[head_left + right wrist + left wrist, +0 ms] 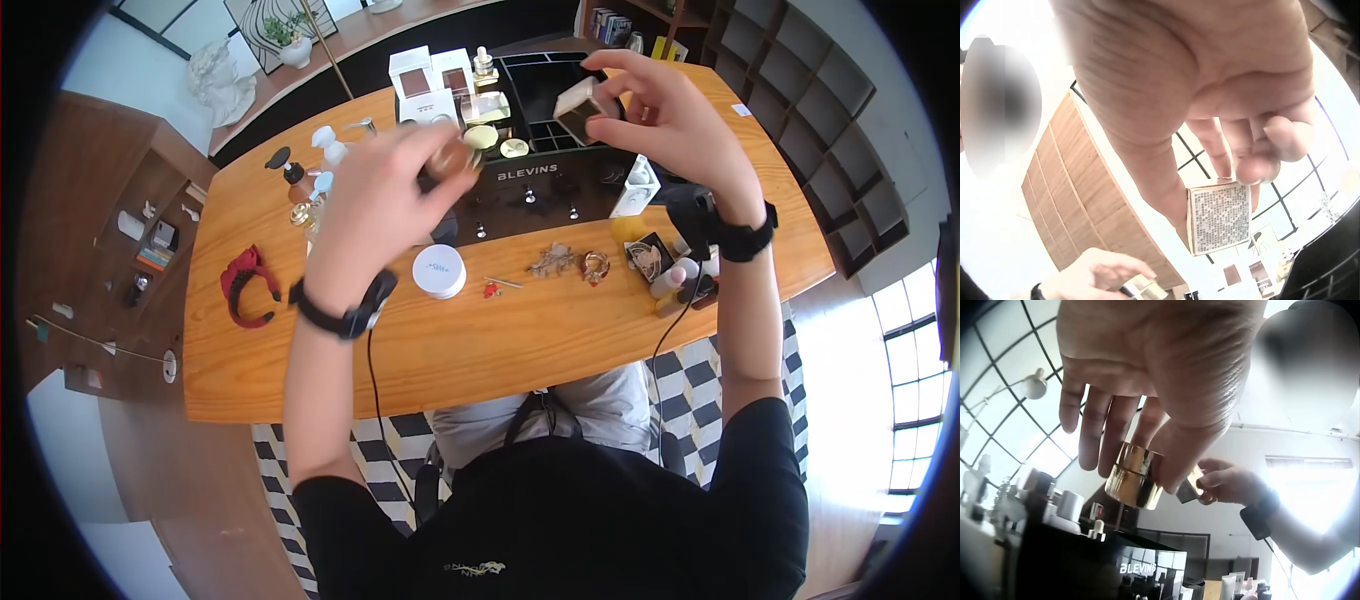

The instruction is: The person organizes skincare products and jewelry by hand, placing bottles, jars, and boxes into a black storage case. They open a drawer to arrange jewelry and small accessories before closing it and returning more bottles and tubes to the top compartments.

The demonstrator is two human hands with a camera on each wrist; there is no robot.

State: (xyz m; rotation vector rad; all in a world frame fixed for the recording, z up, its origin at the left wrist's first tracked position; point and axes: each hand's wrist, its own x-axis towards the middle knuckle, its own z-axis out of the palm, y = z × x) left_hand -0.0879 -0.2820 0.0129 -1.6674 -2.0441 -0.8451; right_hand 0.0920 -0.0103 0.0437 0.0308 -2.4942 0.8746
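- Gold, mirror-polished metal: the small round gold jar (1135, 475) sits in the left hand (385, 205), upper middle of the head view, raised above the table. In the left wrist view thumb and fingers close on its side wall.
- Judged handling: rigid, light for its size, slick surface. A pinch on the side wall could slip; opposing pads low on the wall, or a cupped palm beneath, would be safer. Dents or scuffs likely if dropped.
- Right hand (670, 120), upper right of the head view, grasps a small square box (1219, 215) by its edges, thumb against fingertips; the face toward the right wrist camera shows a fine speckled pattern.
- Judged handling: stiff, very light, flat sides give good purchase; corners crush before faces, so edge grip is adequate.
- Below the hands on the wooden table (480, 350): white round tin (439, 271), red headband (245, 285) at left, brooches near centre.
- Farther back: black organiser (560, 150) marked BLEVINS, white boxes behind it.
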